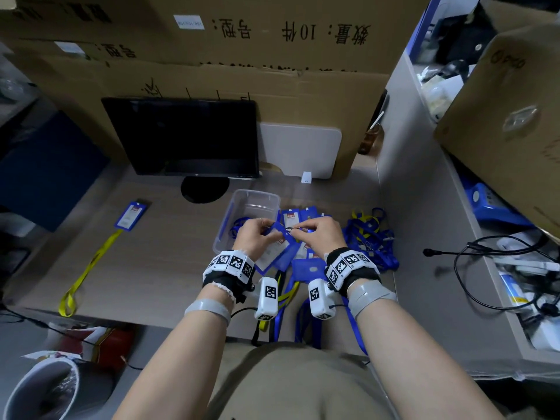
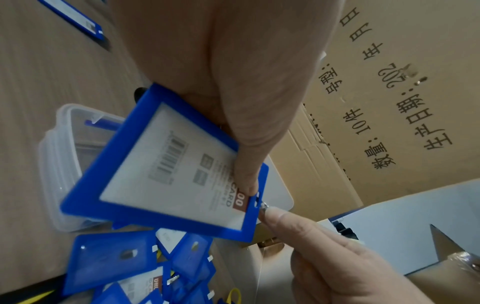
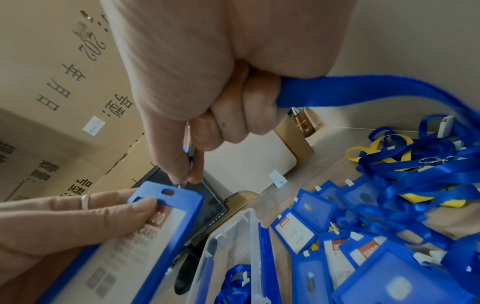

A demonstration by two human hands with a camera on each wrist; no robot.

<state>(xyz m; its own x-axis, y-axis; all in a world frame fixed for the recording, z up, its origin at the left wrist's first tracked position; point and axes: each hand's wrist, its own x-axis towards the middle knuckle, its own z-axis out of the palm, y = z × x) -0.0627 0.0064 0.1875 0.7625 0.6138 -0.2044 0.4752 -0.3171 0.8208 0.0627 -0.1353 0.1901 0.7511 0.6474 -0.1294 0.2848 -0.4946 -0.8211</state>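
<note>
My left hand [image 1: 257, 233] pinches a blue badge holder [image 1: 277, 248] with a white card inside, lifted above the desk; its thumb lies across the card face [image 2: 166, 170]. My right hand [image 1: 316, 233] pinches the small metal clip [image 2: 263, 205] of a blue lanyard [image 3: 363, 88] right at the slot in the holder's top edge [image 3: 168, 192]. The strap runs through that hand's curled fingers. Whether the clip sits through the slot is hidden. A clear plastic box [image 1: 254, 198] stands just beyond the hands with a blue lanyard inside.
Several loose blue badge holders [image 1: 306, 265] lie under the hands, and a heap of blue and yellow lanyards [image 1: 371, 234] to their right. A holder on a yellow lanyard [image 1: 131, 215] lies left. A monitor [image 1: 185, 137] and cardboard boxes [image 1: 242, 40] stand behind; cables [image 1: 485, 253] right.
</note>
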